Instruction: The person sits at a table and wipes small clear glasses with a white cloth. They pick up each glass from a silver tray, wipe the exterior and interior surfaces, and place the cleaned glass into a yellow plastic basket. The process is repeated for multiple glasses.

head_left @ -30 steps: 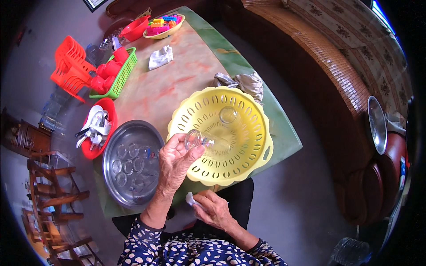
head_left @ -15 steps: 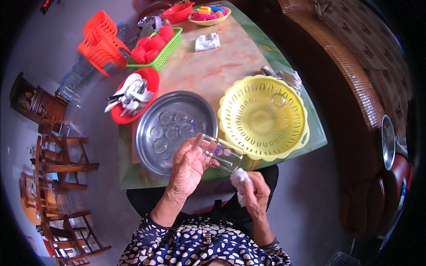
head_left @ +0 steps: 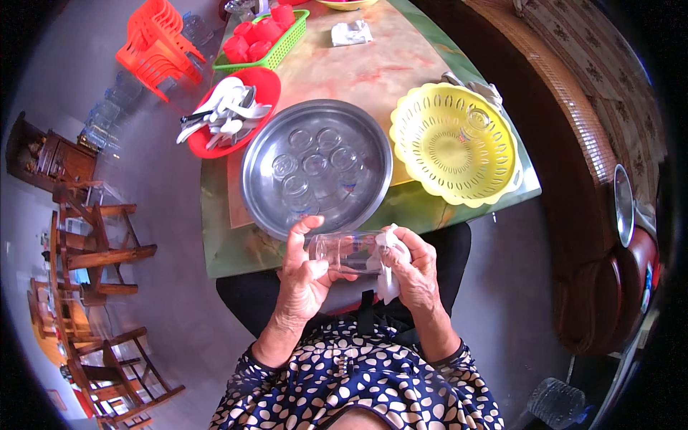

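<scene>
A clear drinking glass [head_left: 350,252] lies on its side in the air, just in front of the table's near edge. My left hand [head_left: 301,276] grips it at its base end, thumb below and forefinger raised. At the other end my right hand [head_left: 418,269] is closed on a white cloth [head_left: 389,269], which is pressed at the glass's rim. Just beyond, a round steel tray [head_left: 261,201] carries several clear glasses [head_left: 315,165]. To its right stands a yellow slotted basket [head_left: 455,188], with a single clear glass [head_left: 476,120] inside against its far wall.
A red bowl [head_left: 269,92] of white spoons stands at the tray's left. Behind it is a green basket [head_left: 292,49] of red cups. A folded white cloth [head_left: 351,33] lies on the marbled table [head_left: 337,75]. Orange stacked chairs [head_left: 156,50] and wooden furniture stand at left, a sofa at right.
The glass has turned from tilted to nearly level. My right hand has come up with the cloth to its rim. The view has shifted, so the table sits higher.
</scene>
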### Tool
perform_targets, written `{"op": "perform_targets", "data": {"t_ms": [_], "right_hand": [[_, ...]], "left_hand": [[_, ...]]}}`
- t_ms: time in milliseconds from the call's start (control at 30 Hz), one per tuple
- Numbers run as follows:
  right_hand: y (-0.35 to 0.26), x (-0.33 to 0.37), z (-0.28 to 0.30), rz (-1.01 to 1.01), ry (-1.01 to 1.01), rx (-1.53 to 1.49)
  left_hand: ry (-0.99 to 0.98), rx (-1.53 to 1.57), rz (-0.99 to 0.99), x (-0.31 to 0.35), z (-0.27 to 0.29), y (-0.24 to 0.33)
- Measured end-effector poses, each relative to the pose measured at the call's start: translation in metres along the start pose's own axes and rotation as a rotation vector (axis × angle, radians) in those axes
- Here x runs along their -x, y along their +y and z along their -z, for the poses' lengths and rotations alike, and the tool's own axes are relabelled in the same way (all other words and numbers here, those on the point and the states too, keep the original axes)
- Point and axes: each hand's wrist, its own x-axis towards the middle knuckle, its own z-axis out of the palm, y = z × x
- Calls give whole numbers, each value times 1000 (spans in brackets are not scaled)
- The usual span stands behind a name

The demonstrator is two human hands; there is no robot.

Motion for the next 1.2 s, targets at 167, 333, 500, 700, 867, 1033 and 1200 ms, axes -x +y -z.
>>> {"op": "perform_targets", "data": {"t_ms": [167,333,500,700,867,1033,1200], "right_hand": [[-2,4,-5,77,-140,344],[-9,5,-11,66,-211,374],[-18,11,-16,-123,-283,276],[-10,4,-3,-231,-510,347],[0,4,-7,22,-381,565],[-9,-3,-20,422,-273,828],[-7,-4,-21,291,-268,703]], "left_hand": [[17,-303,-19,16,8,7],[8,-534,-43,21,22,5],[44,-571,-180,19,27,2],[-105,-740,-228,20,32,9],[-83,-797,-155,23,34,10],[-62,-807,-99,23,28,15],[-76,-880,-256,20,26,18]]}}
